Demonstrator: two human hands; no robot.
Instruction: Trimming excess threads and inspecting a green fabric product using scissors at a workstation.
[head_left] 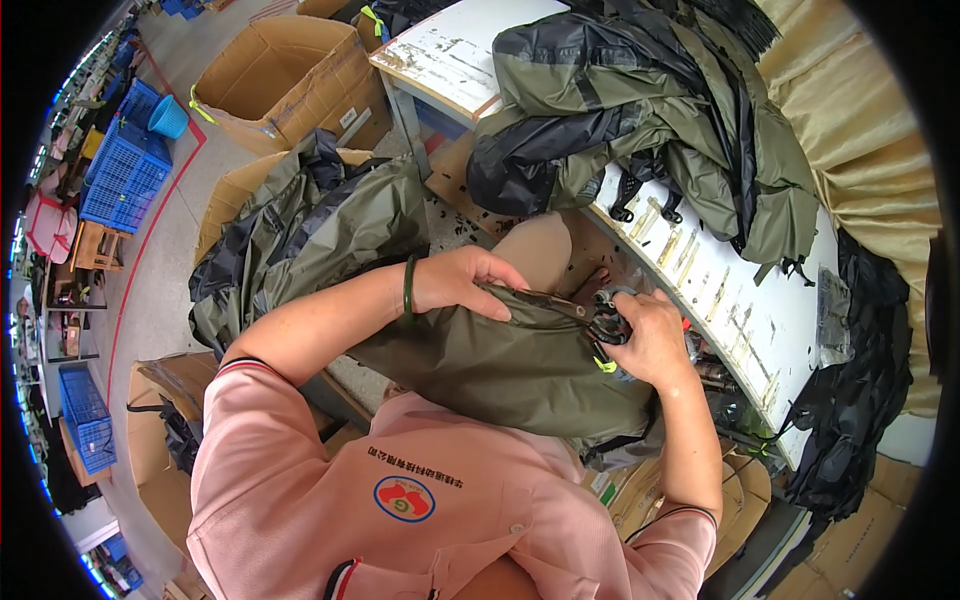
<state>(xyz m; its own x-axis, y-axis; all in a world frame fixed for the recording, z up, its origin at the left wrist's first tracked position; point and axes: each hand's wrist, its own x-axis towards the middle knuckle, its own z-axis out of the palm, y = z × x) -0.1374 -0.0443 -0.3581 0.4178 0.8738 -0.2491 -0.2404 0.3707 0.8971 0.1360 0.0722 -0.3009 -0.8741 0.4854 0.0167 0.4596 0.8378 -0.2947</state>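
Looks like edge trimming to me, going by how the dark metal scissors with black handles (590, 316) lie along the top edge of the shiny olive-green fabric piece (500, 370), which is spread across the lap, left of the worn white tabletop (728, 305). If so, I'd keep that edge taut between both hands, nip with just the blade tips and lay them flat so they don't bite into the cloth. Watch the fingers too, cos the blades point straight at the left hand (462, 283). That one's pinching the fabric edge, thumb nearest the body and fingers bent over the far side, forearm coming in from the left nearly level, dark green bangle (408, 290) at the wrist. The right hand (648, 335) is wrapped round the scissor handles, forearm rising from below, wrist cocked inward. Can't tell if the blades are apart or together.
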